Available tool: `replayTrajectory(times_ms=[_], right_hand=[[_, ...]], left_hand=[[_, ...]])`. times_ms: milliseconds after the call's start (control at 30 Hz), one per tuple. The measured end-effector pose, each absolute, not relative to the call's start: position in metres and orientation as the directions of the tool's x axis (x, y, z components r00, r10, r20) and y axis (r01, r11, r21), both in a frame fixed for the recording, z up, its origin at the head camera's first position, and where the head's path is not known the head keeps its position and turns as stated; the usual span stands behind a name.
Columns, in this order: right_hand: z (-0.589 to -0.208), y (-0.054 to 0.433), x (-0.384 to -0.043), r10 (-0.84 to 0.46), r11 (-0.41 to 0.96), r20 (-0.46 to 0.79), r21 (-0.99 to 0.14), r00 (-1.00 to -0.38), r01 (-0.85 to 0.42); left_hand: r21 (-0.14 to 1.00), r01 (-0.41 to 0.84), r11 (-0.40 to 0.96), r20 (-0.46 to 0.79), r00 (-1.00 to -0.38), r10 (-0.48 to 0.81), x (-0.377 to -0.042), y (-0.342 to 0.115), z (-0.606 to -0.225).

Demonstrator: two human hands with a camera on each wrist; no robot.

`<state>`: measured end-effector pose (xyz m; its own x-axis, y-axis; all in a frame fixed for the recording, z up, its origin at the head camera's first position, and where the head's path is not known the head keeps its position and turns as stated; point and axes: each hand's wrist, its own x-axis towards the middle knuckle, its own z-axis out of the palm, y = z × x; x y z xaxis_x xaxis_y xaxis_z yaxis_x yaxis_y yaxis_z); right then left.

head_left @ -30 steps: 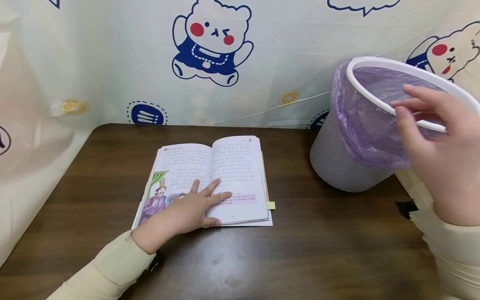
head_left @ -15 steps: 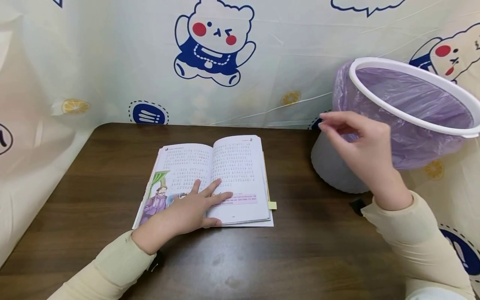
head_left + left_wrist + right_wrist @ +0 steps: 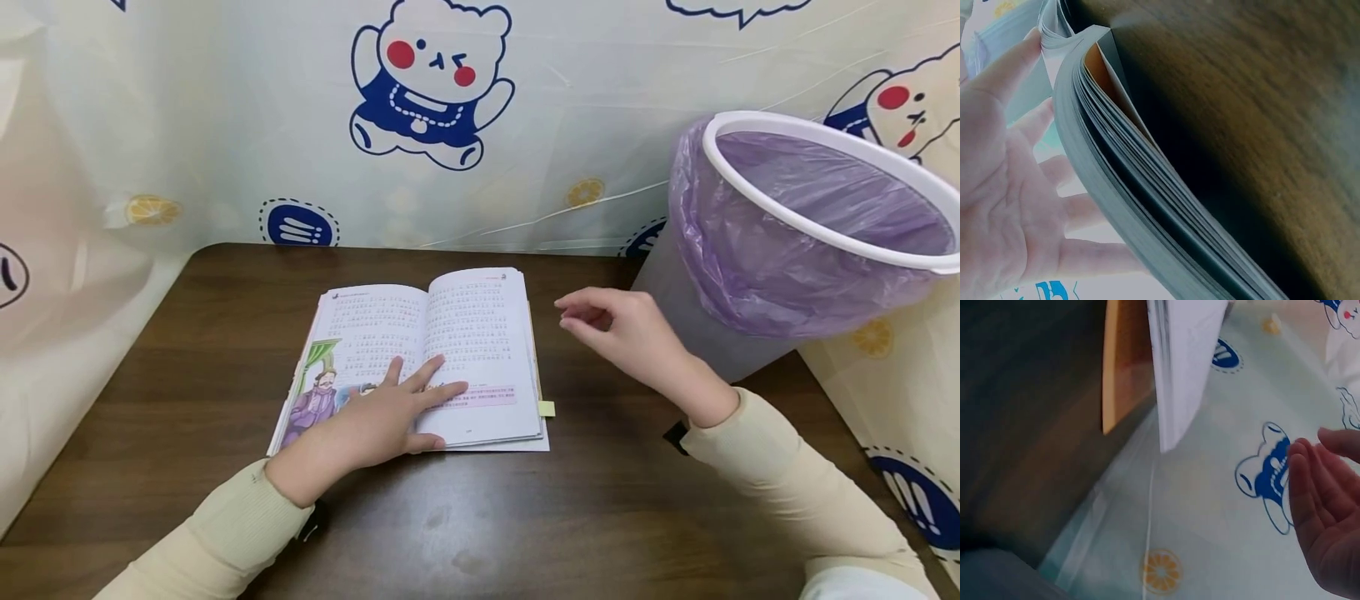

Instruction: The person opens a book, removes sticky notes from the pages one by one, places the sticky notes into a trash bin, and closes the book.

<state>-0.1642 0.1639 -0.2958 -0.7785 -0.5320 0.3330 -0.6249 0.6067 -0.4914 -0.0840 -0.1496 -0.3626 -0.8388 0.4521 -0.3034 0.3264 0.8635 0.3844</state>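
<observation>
An open book (image 3: 472,333) with printed text and a colored drawing lies on the brown table. My left hand (image 3: 367,425) rests on its lower pages with fingers spread; the left wrist view shows the palm (image 3: 997,194) beside the curved page edges (image 3: 1110,144). To the right of the book, my right hand (image 3: 618,333) is in the air, holding nothing that shows. Its fingers are loosely bent, and in the right wrist view a small gap separates the thumb (image 3: 1338,440) from the fingertips. A yellow tab (image 3: 547,408) sticks out from the book's right edge.
A grey trash bin (image 3: 686,308) with a purple liner (image 3: 720,275) and white rim (image 3: 787,217) stands at the back right, behind my right hand. A curtain (image 3: 600,92) printed with bears hangs along the table's back edge (image 3: 225,247).
My right hand has moved left and down from in front of the trash bin's rim to beside the book. The left hand has stayed on the pages.
</observation>
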Motion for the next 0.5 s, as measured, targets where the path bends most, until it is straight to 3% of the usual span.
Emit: replayTrajectory(times_ms=[167, 500], right_hand=[[-0.312, 0.159, -0.169, -0.588, 0.693, 0.029, -0.496, -0.808, -0.523], [-0.343, 0.155, -0.169, -0.640, 0.741, -0.294, -0.481, -0.710, -0.469]], left_hand=[[0.389, 0.326, 0.861, -0.299, -0.840, 0.453, -0.084, -0.150, -0.362], [0.382, 0.339, 0.860, -0.277, -0.845, 0.456, -0.083, -0.151, -0.364]])
